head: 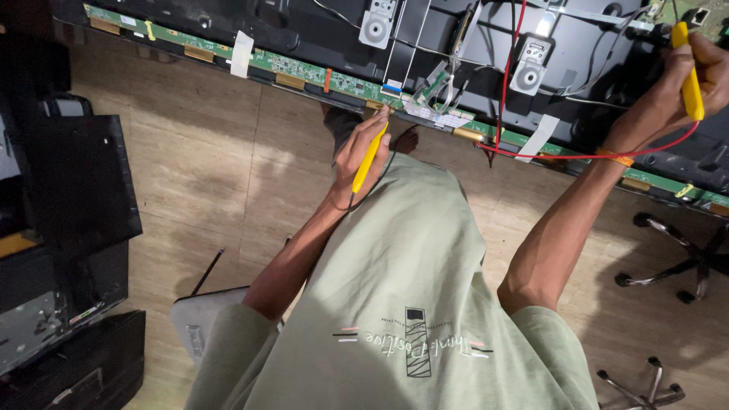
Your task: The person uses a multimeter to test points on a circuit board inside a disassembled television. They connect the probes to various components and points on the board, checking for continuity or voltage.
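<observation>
Panel housing (228, 23), black and opened at the back, is laid across the top of the view, with a long green circuit strip (304, 70) running along its lower edge from the upper left toward the right. Two grey round speakers (377, 23) are seen on the black back, among loose white and black wires. A red wire (577, 156) is looped from the housing's lower edge toward the right wrist. Tan floor tiles (190, 167) and chair bases (676, 262) lie below the housing.

The left hand (363, 152) is closed in a pen grip round a yellow probe (370, 158). The probe's long axis is slanted up and to the right, its tip set at the lower edge of the strip, just above the fingers.

The right hand (683, 83) is wrapped round a second yellow probe (689, 72), held nearly upright over the housing's right end, well apart from the first. Whether its tip is touching anything cannot be told.
</observation>
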